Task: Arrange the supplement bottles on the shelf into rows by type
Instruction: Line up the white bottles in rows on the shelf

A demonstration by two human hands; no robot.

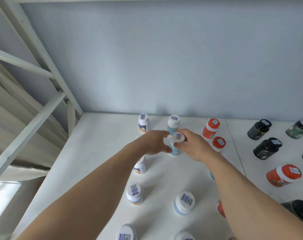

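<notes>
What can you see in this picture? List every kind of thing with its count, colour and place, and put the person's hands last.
Orange-band bottles: four showing, white, left column.
Blue bottles: at least four, white caps, middle column; one between both hands.
Red bottles: at least four, right of the blue ones; one lies tilted.
Dark bottles: at least five, black or green, far right.
Shelf: one, white.
Wall: grey-blue, behind.
Frame: white bars, left.
Left hand: touches the blue bottle.
Right hand: grips the same bottle.
</notes>
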